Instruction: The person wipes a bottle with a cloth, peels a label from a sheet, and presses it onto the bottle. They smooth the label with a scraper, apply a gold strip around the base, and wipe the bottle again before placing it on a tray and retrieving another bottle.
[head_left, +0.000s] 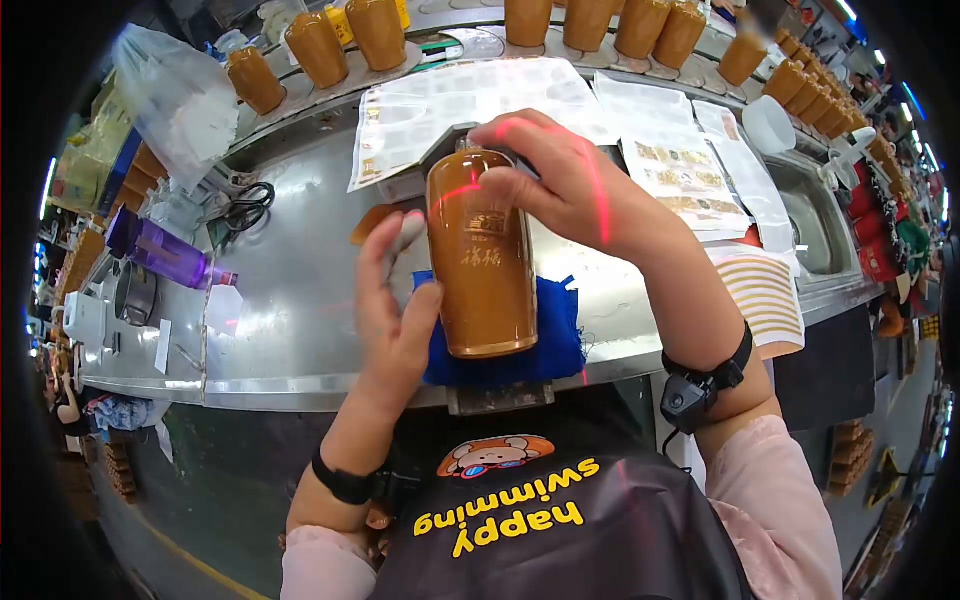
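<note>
Nearest the camera, a black apron (540,520) with yellow lettering covers the person's front, and just beyond it a small metal block (500,397) juts from the bench edge. A blue cloth (560,330) lies on the steel bench (290,320), partly under a brown bottle (485,270). The bottle is between the hands, base toward the person, neck pointing away, lettered face up; whether it lies flat or on a slope cannot be told.

The left hand (390,310) is at the bottle's side, its thumb apart from the curled fingers and against or just beside the glaze. Something small and pale shows at those fingertips, too unclear to name. The right hand (570,190) arches over the shoulder and neck, thumb across the front and fingers around the far end; how firmly they press cannot be told. Red light lines cross bottle and right hand.

This looks like a positioning or smoothing step. The next move seems to call for even, light support from both sides, since the rounded body could roll on the cloth.

Farther off, scissors (245,210) and a purple flask (165,255) are to the left, and printed sheets (480,100) spread beyond the neck. More brown bottles (590,22) stand behind.
</note>
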